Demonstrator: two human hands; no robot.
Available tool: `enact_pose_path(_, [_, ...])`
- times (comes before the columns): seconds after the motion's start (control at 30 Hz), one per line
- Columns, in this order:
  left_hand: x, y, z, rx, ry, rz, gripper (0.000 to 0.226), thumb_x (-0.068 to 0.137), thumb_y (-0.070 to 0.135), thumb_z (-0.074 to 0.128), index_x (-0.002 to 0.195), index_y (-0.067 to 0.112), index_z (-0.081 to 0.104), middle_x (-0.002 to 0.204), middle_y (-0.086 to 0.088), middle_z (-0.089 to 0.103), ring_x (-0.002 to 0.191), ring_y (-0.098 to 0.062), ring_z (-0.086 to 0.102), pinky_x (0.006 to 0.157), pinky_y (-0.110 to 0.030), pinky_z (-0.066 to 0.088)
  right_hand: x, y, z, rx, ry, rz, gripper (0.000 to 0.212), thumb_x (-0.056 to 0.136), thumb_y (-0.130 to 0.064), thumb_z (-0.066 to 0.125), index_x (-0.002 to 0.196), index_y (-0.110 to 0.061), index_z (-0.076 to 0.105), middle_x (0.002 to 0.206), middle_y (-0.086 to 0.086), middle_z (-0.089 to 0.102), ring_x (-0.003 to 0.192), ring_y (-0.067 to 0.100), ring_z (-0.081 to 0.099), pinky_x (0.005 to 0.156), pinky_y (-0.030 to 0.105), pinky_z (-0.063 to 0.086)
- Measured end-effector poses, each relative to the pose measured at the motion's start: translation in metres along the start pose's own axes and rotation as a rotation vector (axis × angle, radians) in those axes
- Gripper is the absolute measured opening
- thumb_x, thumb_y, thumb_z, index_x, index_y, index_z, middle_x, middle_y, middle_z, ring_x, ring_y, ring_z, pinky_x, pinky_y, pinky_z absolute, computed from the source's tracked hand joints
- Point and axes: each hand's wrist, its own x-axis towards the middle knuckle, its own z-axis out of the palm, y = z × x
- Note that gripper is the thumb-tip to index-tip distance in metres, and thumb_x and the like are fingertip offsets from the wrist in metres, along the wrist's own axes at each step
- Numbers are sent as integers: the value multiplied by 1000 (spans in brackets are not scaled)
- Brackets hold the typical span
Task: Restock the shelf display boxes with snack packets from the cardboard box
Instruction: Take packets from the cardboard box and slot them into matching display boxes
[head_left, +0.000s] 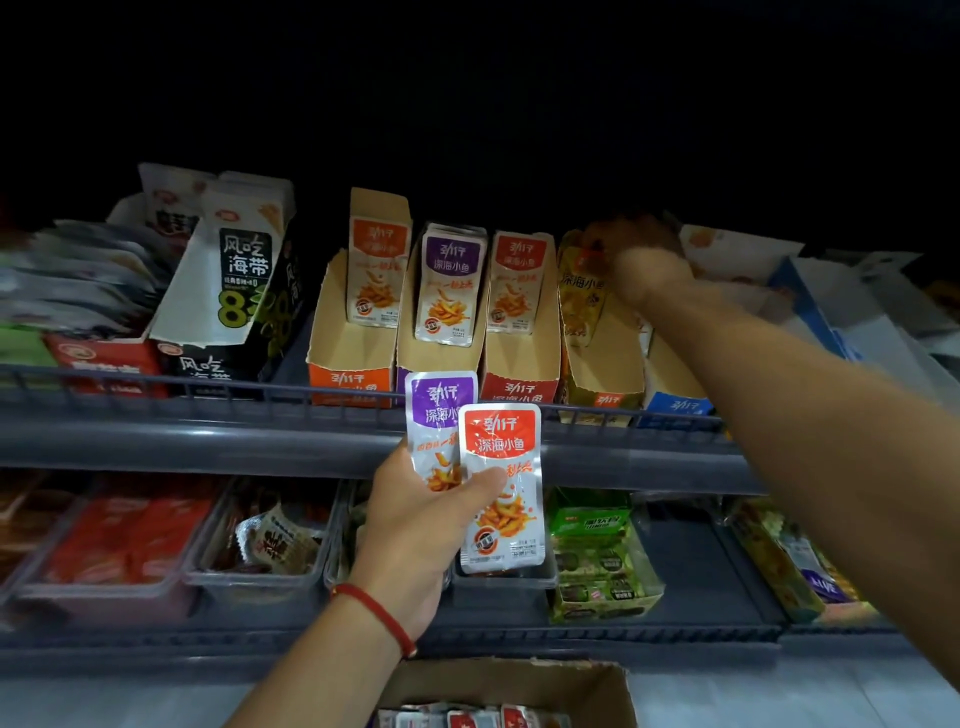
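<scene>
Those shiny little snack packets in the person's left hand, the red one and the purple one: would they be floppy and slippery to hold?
Probably somewhat. The red packet and purple packet look like thin glossy foil, so likely slippery; the left hand pinches both with the thumb across the front. They stand up above the fingers without drooping, so they seem fairly stiff for their size. They are likely light.
</scene>
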Motion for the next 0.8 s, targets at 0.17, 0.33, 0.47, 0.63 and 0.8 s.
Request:
enact_pose_path(0.17, [0,0,-1,-2,-3,0,37,81,6,79,113,19,67,99,0,79,91,-18,76,84,-50,60,-4,-8,1,150,57,-49,24,102,-33,48,119,-23,60,120,6,57,112,30,57,95,43,50])
enact_pose_path(0.33, [-1,2,-3,-27,-8,12,35,81,3,78,111,19,66,97,0,79,88,-17,77,79,-44,61,-12,-4,-4,75,181,-103,24,102,-25,53,124,-18,59,123,8,59,109,27,58,89,38,49])
enact_pose_path(0.47, [-2,7,-5,-52,9,37,33,82,2,78,107,20,66,97,1,79,88,-16,77,78,-41,60,-56,-16,-22,249,275,-240,24,100,-18,57,123,-18,62,117,-2,62,105,14,60,87,22,50])
enact_pose_path(0.63, [-12,11,-11,-39,12,82,35,82,1,77,112,17,67,100,-3,79,90,-19,77,78,-43,61,-151,-56,-48,451,-36,-496,29,97,-24,60,125,-19,62,117,-14,58,96,-2,57,78,7,45])
enact_pose_path(0.8, [-26,11,-19,45,-25,123,38,81,6,80,115,16,67,100,-5,78,92,-23,76,85,-51,60,-188,-76,-43,671,-433,-326,50,93,-33,69,139,-28,51,128,-15,59,111,1,61,84,18,57])
